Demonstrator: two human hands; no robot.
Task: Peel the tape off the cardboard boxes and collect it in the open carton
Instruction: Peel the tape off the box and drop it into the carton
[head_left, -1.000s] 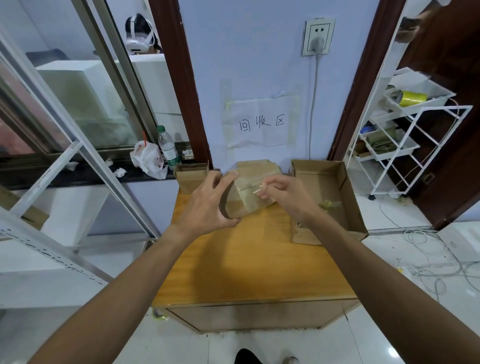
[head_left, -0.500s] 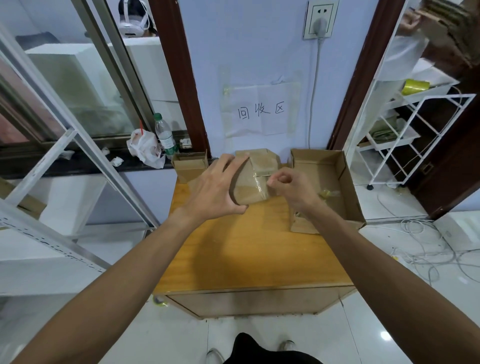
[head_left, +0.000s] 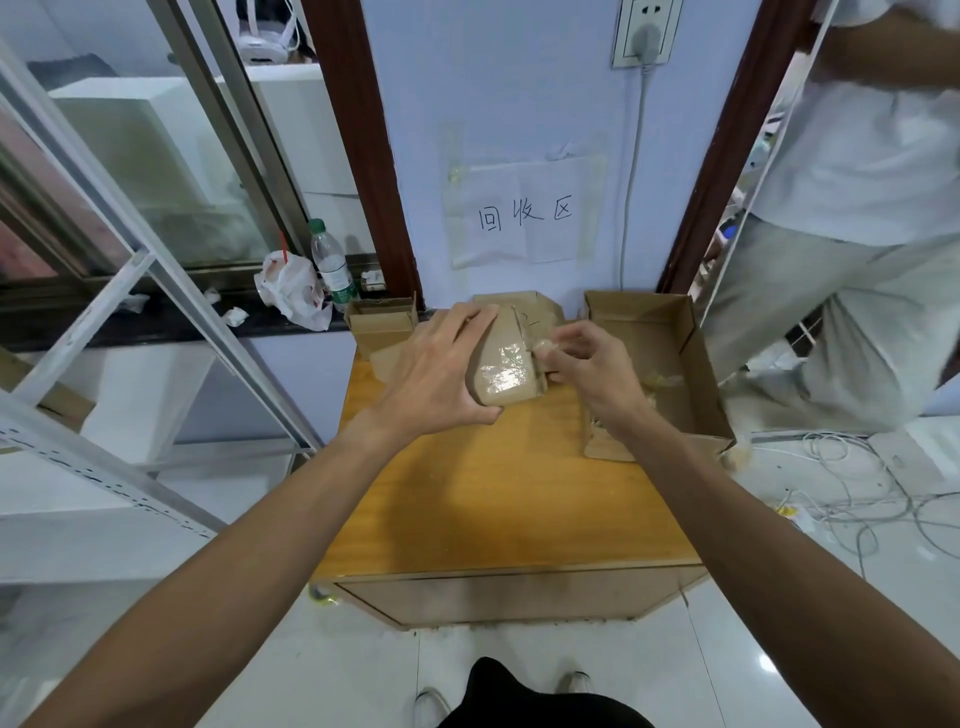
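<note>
A small cardboard box (head_left: 506, 371) covered in shiny clear tape is tilted above the far part of the wooden table (head_left: 498, 499). My left hand (head_left: 441, 371) grips its left side, fingers over the top and thumb under it. My right hand (head_left: 587, 364) pinches a strip of tape (head_left: 543, 345) at the box's right edge. The open carton (head_left: 701, 364) stands at the table's right end, with bits of crumpled tape (head_left: 662, 382) inside.
Two more cardboard boxes sit at the table's back, one at the left (head_left: 382, 325) and one behind my hands (head_left: 524, 304). A person in light clothes (head_left: 852, 249) stands in the doorway right of the carton. Cables (head_left: 852, 499) lie on the floor.
The person has stepped into the doorway on the right. The box has turned in my left hand, taped face up. My right hand stays at the box's right edge with the tape.
</note>
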